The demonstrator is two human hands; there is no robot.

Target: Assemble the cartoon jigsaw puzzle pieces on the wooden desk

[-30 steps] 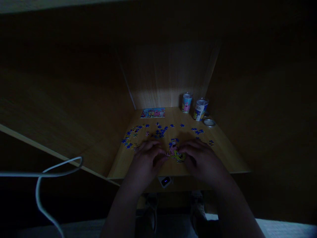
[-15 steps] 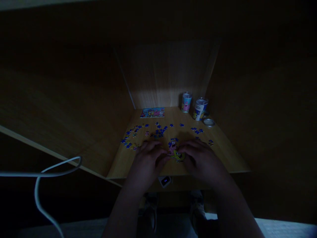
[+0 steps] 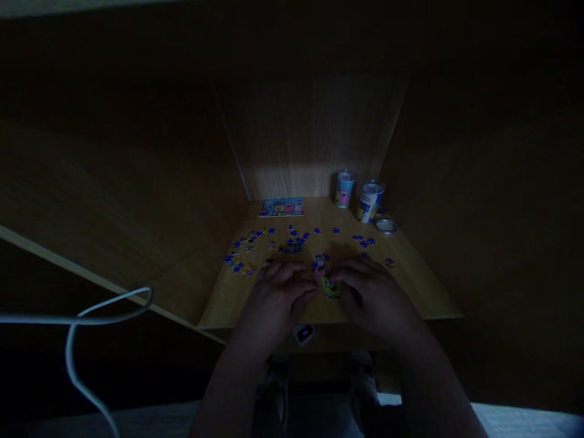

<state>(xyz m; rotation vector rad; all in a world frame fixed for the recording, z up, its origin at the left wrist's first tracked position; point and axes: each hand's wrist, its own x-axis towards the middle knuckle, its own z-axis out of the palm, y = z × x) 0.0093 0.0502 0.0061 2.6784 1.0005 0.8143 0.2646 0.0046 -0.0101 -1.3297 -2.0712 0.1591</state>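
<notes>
In dim light a small joined patch of puzzle (image 3: 325, 277), pink and yellow, lies near the front edge of a wooden desk (image 3: 410, 286). My left hand (image 3: 280, 292) rests at its left side with fingers curled, fingertips touching the patch. My right hand (image 3: 367, 291) lies at its right side, fingers bent onto the patch's edge. Whether either hand pinches a single piece is hidden. Several loose blue puzzle pieces (image 3: 292, 242) are scattered behind the hands.
A picture card (image 3: 281, 207) lies at the back left of the desk. Two printed cans (image 3: 345, 188) (image 3: 370, 201) stand at the back right with a round lid (image 3: 385, 225) beside them. Wooden walls enclose the desk. A white cable (image 3: 73, 328) hangs at the left.
My left hand has slid slightly right, closer over the joined patch. The right hand has hardly moved.
</notes>
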